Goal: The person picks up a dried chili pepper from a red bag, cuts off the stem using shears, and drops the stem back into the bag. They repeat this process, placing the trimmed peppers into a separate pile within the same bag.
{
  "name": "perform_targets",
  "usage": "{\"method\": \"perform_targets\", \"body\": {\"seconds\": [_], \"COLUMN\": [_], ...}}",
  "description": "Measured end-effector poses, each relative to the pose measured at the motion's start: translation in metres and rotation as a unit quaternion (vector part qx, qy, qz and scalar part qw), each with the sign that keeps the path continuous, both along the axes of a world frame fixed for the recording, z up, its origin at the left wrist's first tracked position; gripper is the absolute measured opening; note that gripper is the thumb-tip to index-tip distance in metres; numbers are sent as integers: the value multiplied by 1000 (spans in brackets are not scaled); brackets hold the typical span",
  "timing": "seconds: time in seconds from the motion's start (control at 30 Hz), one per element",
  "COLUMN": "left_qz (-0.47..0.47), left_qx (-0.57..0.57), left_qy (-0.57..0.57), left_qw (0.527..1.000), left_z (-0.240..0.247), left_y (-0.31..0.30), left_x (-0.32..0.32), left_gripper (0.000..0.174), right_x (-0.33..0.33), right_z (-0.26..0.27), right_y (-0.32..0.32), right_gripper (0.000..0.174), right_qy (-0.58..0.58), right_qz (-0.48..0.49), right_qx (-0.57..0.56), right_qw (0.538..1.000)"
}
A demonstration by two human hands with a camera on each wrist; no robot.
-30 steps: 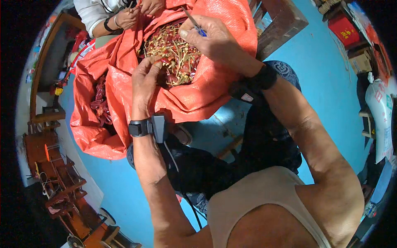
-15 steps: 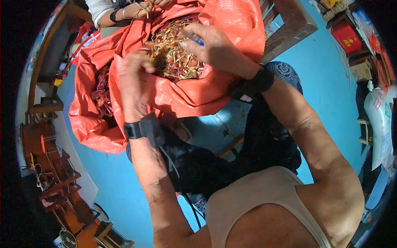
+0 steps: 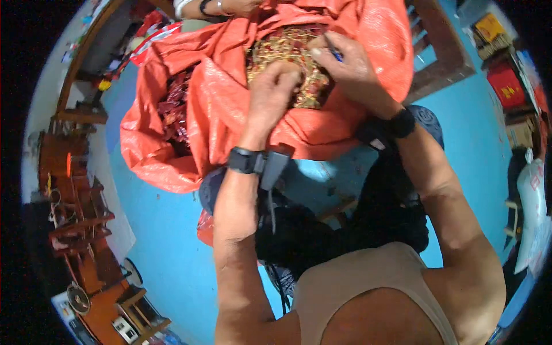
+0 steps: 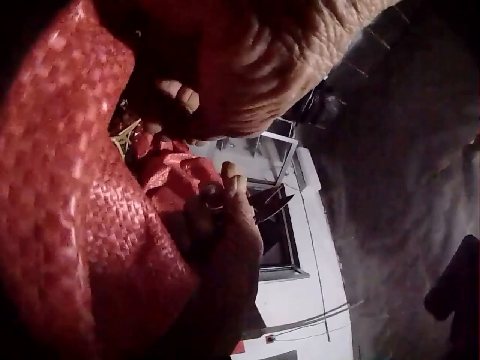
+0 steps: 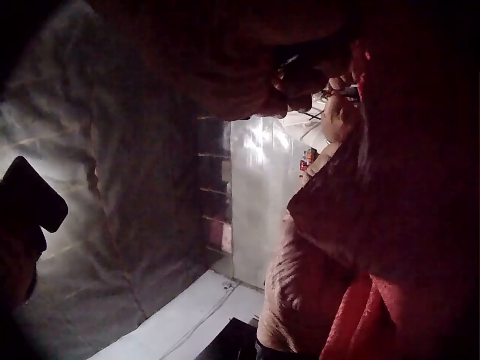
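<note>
Dried red and straw-coloured stalky pieces (image 3: 308, 92) fill the open mouth of an orange-red woven sack (image 3: 307, 138). Over their left part is the left hand (image 3: 270, 95), its fingers bent down at the pile; whether it holds a piece cannot be seen. The right hand (image 3: 355, 69) grips a small blue-handled blade (image 3: 336, 53) above the pile's right side. In the left wrist view the dark blade (image 4: 274, 206) juts from the right hand (image 4: 238, 247), while the left hand (image 4: 270, 67) is above it. The right wrist view is very dark around the right hand (image 5: 217, 60).
A second sack opening with dark red dried pieces (image 3: 175, 112) lies left. Another person's forearm (image 3: 233, 7) reaches in at the top. A wooden frame (image 3: 445, 63) stands right of the sack, wooden furniture (image 3: 86, 230) at the far left, and a white bag (image 3: 532, 201) far right.
The left hand has come back from the sack's left edge to over the pile. The right hand still grips the blade. The head view has shifted, placing the sacks farther right in it.
</note>
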State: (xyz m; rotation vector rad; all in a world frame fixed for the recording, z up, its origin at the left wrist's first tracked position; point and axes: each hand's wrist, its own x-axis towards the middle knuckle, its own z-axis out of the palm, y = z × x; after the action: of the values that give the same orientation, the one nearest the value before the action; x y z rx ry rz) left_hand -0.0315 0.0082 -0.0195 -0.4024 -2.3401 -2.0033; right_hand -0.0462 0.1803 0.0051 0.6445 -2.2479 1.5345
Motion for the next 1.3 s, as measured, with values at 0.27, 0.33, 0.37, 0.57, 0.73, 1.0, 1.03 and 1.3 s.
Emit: {"method": "perform_targets", "body": {"seconds": [0.27,0.33,0.37,0.57,0.73,1.0,1.03,1.3], "left_qz": [-13,-13,27,314,304,222,227,223], "left_qx": [-85,-112,-105,-193,-514,-612,-597,-583], "left_qy": [57,24,70,171,125,158,122,122], "left_qw": [995,993,992,914,792,742,759,772], "left_z": [10,11,12,26,-2,-33,-27,-31], "left_y": [-8,-14,-21,-159,-231,-223,-216,-223], "left_x": [7,7,5,-37,-43,-8,-3,-3], "left_gripper": [12,13,13,14,22,40,39,40], "right_x": [5,5,4,6,7,10,9,11], "right_z": [7,7,5,8,10,15,16,12], "right_y": [4,5,6,3,-4,0,0,-8], "right_gripper": [20,20,20,18,17,23,23,22], "right_qy": [-23,-32,-30,-47,-85,-90,-106,-130], "right_qz": [-1,5,6,13,29,47,46,51], "right_qx": [37,39,36,19,-8,-8,8,6], "right_qw": [999,999,999,999,996,995,993,990]}}
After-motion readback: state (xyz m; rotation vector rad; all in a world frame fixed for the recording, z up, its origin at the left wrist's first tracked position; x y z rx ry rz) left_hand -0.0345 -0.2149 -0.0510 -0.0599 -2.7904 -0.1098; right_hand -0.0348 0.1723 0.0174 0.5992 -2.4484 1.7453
